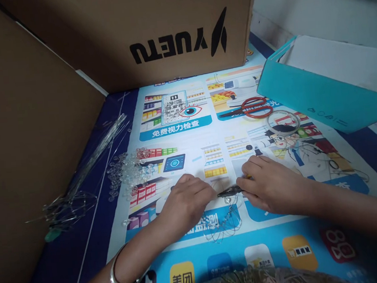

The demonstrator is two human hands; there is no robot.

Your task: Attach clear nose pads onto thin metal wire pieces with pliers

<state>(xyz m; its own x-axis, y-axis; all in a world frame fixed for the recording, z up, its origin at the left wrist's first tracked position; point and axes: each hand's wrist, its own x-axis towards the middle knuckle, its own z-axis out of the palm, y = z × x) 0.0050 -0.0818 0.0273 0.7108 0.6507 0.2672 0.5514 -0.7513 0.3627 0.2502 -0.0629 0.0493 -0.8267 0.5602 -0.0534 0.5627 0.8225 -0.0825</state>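
Note:
My right hand (268,183) is closed round a pair of dark-nosed pliers (230,191), whose tips point left. The jaws reach almost to the fingertips of my left hand (189,199), right by a thin looped wire piece with clear beads (222,225). My left fingers are pinched together at the upper edge of that wire piece, and the exact grip is hidden under them. Its wire loops hang towards me over the printed sheet. To the left lies a loose pile of clear beads (130,174).
A bundle of thin wires (98,147) lies at the left, by a cardboard box (177,10) walling the back and left. Red-handled scissors (257,107), a clear ring-shaped coil (283,122) and a teal box (322,88) are on the right. Loose wire (339,173) lies beyond my right forearm.

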